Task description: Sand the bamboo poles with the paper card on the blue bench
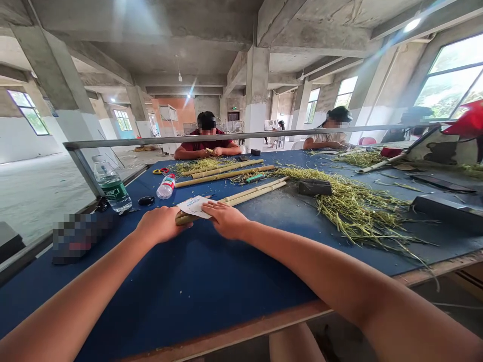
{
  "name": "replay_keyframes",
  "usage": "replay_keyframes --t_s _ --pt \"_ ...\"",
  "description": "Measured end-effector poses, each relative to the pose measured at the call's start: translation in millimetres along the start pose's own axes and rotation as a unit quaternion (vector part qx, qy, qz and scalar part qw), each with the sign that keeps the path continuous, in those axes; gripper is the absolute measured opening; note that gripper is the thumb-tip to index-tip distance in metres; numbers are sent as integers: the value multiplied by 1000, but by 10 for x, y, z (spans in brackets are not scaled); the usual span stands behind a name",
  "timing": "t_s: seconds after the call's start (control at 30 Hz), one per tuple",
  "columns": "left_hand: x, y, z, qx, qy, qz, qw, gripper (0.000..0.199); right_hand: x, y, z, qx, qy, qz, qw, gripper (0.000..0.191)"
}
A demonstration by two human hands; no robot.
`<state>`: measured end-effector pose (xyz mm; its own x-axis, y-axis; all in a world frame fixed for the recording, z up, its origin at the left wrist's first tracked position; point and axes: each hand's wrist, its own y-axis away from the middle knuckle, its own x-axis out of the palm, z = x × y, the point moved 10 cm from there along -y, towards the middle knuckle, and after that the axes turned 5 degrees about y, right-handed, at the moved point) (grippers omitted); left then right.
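My left hand (160, 224) is wrapped round the near end of a bamboo pole (183, 218) above the blue table (181, 296). A white sheet with faint blue print (194, 206) lies over that end. My right hand (226, 219) presses on the sheet's right edge, its fingers stretched out and pointing left. The pole runs away to the upper right, with a second pole (260, 194) alongside it. What lies under my right palm is hidden.
Green straw (354, 211) and a dark block (315, 187) are on the right. A small bottle (166, 186), large bottle (113, 188) and black round object (146, 200) stand left. More poles (224, 175) lie ahead, below a metal bar (226, 136). People sit beyond.
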<state>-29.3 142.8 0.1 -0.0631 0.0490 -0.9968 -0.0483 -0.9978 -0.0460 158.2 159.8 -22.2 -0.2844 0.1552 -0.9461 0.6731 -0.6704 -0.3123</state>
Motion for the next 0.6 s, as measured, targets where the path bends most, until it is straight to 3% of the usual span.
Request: replay_keyframes --t_s 0.07,0.23,0.3,0.4,0.47,0.53,0.6 --pt "-41 15 -1 -3 8 -11 1000 68 -54 10 -36 5 8 7 1000 61" --pt "-69 22 26 -20 15 -12 1000 67 -273 113 -488 152 33 17 988 56" --pt "-78 20 34 -24 19 -16 999 67 -235 104 -330 134 44 19 990 58" --pt "-106 23 29 -26 40 -29 998 68 -106 41 193 17 47 5 999 67" --pt "-134 27 16 -23 51 -44 997 68 -83 27 392 -36 41 -10 998 69" --pt "-144 31 -4 -13 65 -51 997 63 -130 26 320 -30 37 -12 999 68" --pt "-130 35 -30 -2 79 -46 996 54 -230 44 48 24 39 -8 999 63"
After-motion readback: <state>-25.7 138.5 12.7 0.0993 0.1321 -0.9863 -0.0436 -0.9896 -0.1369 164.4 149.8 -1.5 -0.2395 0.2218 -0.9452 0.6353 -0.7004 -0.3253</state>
